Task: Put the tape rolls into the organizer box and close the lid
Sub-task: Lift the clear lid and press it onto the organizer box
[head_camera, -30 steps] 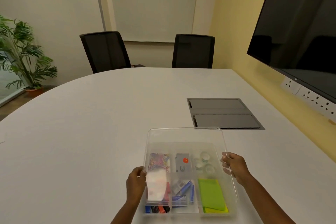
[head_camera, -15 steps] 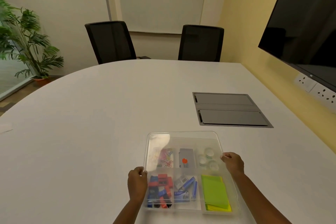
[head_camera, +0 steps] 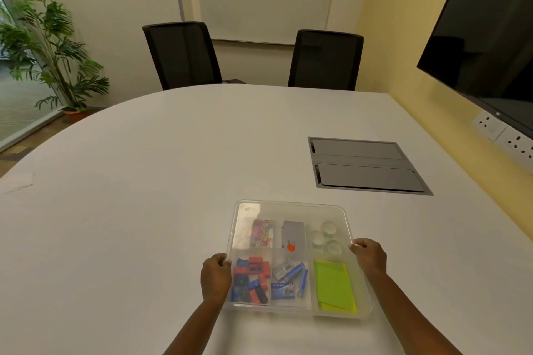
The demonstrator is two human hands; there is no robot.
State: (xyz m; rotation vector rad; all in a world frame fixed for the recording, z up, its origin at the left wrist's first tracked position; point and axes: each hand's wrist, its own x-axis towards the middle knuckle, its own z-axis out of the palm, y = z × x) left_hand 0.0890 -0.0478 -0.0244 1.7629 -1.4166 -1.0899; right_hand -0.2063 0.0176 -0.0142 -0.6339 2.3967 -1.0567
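Note:
A clear plastic organizer box (head_camera: 364, 300) sits on the white table near me, with its transparent lid (head_camera: 291, 209) lying flat over it. Three clear tape rolls (head_camera: 325, 237) rest in the far right compartment under the lid. My left hand (head_camera: 215, 277) grips the lid's left edge. My right hand (head_camera: 369, 256) grips the lid's right edge. Other compartments hold coloured paper clips (head_camera: 262, 233), a grey stapler (head_camera: 293, 235), red and blue clips (head_camera: 251, 279), blue staple boxes (head_camera: 288, 277) and green sticky notes (head_camera: 334, 285).
A grey cable hatch (head_camera: 366, 166) is set into the table beyond the box on the right. Two black chairs (head_camera: 181, 55) stand at the far edge. A wall screen (head_camera: 487, 37) hangs on the right, a potted plant (head_camera: 49, 46) stands left.
The lid has come down from a tilted position to flat on the box, both hands staying on its side edges. The camera has tipped slightly downward and closer.

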